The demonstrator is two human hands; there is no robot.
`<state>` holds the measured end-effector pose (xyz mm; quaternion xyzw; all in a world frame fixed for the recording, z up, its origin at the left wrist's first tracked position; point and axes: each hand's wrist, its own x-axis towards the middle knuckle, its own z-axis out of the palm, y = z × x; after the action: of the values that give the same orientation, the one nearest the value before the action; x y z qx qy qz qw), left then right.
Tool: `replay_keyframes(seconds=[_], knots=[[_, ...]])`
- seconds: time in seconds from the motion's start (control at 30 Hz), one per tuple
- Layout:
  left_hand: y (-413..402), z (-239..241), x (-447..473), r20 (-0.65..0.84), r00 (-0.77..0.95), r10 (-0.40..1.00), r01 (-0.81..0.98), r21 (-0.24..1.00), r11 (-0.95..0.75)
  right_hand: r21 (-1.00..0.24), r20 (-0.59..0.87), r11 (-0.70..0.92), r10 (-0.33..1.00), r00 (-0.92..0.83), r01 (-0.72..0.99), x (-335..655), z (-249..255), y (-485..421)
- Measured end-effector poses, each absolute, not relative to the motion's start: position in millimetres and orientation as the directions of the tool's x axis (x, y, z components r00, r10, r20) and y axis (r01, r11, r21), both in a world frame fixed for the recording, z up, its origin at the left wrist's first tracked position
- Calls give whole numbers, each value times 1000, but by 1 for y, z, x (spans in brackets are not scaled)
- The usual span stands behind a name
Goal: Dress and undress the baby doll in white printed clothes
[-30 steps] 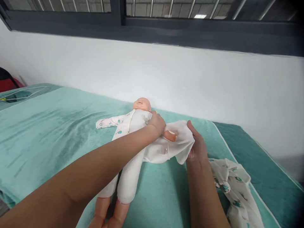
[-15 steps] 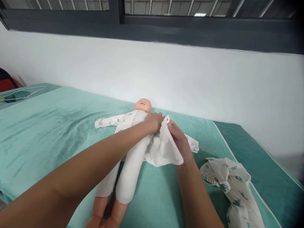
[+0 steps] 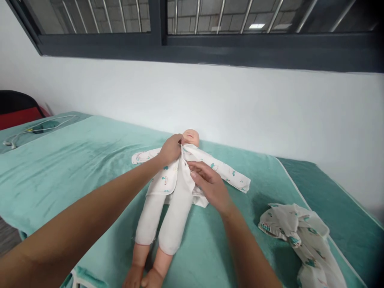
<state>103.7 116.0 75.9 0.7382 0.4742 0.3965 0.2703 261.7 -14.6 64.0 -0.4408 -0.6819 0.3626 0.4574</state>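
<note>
A baby doll (image 3: 169, 236) lies on its back, head toward the wall, with a white cloth body and bare plastic feet. It wears a white patterned baby jacket (image 3: 229, 173) whose sleeves spread to both sides. Near the collar, my left hand (image 3: 172, 149) pinches the jacket's edge just below the doll's chin. My right hand (image 3: 207, 178) has its fingers closed on the other front edge, at chest height. Between my hands the front panels part, and the white body shows below.
Crumpled patterned baby trousers (image 3: 309, 240) lie at the right on the green bed cover (image 3: 90, 160). A white cable (image 3: 39, 128) lies at the far left, near a red and black chair (image 3: 19, 108). A white wall (image 3: 240, 104) with a barred window rises behind.
My left hand has moved left to the collar. The jacket front, earlier lifted and folded out to the right, now lies over the doll's chest. My right hand has come lower and left.
</note>
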Motion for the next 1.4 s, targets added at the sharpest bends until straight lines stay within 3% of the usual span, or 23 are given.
replay_keyframes(seconds=[0.1, 0.27, 0.37, 0.63, 0.7, 0.83, 0.97, 1.2, 1.3, 1.4], knots=[[107, 71, 104, 304, 173, 937, 403, 846, -349, -722, 437, 522, 853, -285, 455, 257, 61, -13], [98, 75, 102, 191, 264, 945, 363, 889, -281, -551, 392, 590, 807, -441, 590, 250, 52, -12], [101, 72, 100, 240, 290, 926, 344, 877, -335, -547, 371, 587, 809, -456, 597, 250, 50, -11], [65, 31, 59, 267, 24, 963, 273, 925, -263, -691, 436, 531, 848, -303, 491, 258, 36, -32], [41, 12, 36, 216, -32, 976, 305, 932, -196, -768, 422, 477, 879, -221, 428, 262, 26, -48], [-1, -15, 0, 204, 75, 976, 486, 847, -214, -857, 279, 290, 956, -90, 426, 269, 9, -82], [-27, -20, -12, 223, 165, 961, 674, 686, -275, -782, 183, 48, 971, 157, 621, 265, 1, -100], [-31, -13, -4, 202, 225, 953, 733, 609, -303, -651, 99, -239, 914, 393, 720, 242, 8, -79], [-30, -12, 2, 240, 256, 936, 736, 579, -350, -628, 93, -279, 900, 427, 726, 236, 10, -74], [-32, -15, 1, 288, 230, 930, 723, 589, -361, -691, 136, -246, 879, 457, 679, 235, 11, -79]])
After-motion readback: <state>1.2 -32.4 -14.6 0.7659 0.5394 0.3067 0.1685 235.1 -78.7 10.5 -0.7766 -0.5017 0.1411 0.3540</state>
